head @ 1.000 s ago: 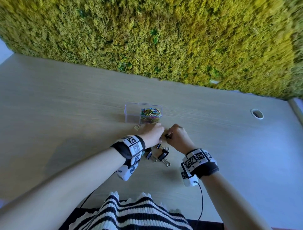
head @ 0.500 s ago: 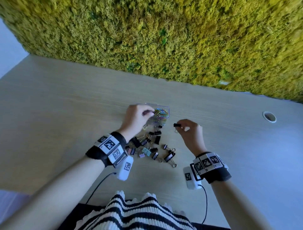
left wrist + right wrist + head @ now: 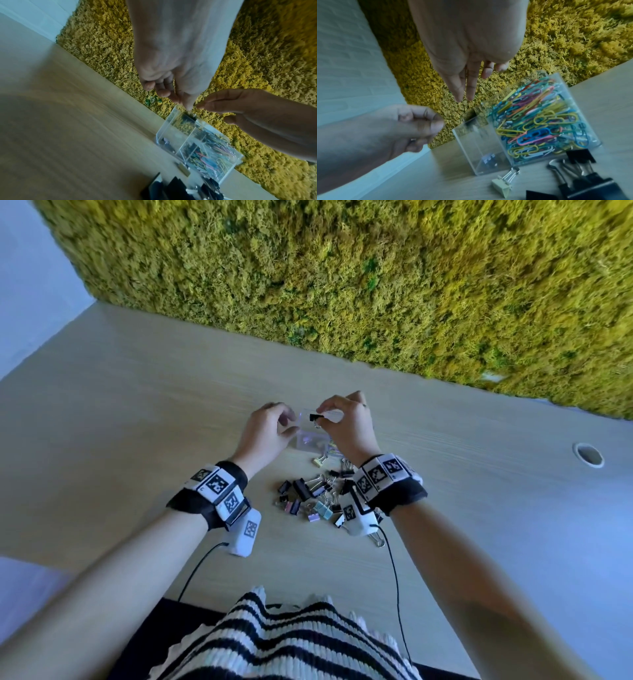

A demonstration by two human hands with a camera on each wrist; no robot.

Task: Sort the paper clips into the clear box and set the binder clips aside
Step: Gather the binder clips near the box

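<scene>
A clear two-part box (image 3: pixel 306 444) stands on the table beyond the pile, half hidden by my hands. Its right part is full of coloured paper clips (image 3: pixel 539 121); the left part (image 3: pixel 471 142) holds something small at the bottom. My right hand (image 3: pixel 320 414) pinches a small black binder clip (image 3: pixel 314 417) just above the box's left part. My left hand (image 3: pixel 289 424) hovers at the box's left side, fingers curled, with nothing seen in them. A pile of binder clips (image 3: pixel 308 491), black and pastel, lies on the table between my wrists.
A pale yellow binder clip (image 3: pixel 502 188) and several black ones (image 3: pixel 582 175) lie right in front of the box. A moss wall (image 3: pixel 376 285) backs the wooden table (image 3: pixel 137 422). A cable hole (image 3: pixel 588 454) sits far right. Wrist cables trail towards the near edge.
My right hand has carried the black binder clip from beside the pile up and left over the box. My left hand has drawn back to the box's left side.
</scene>
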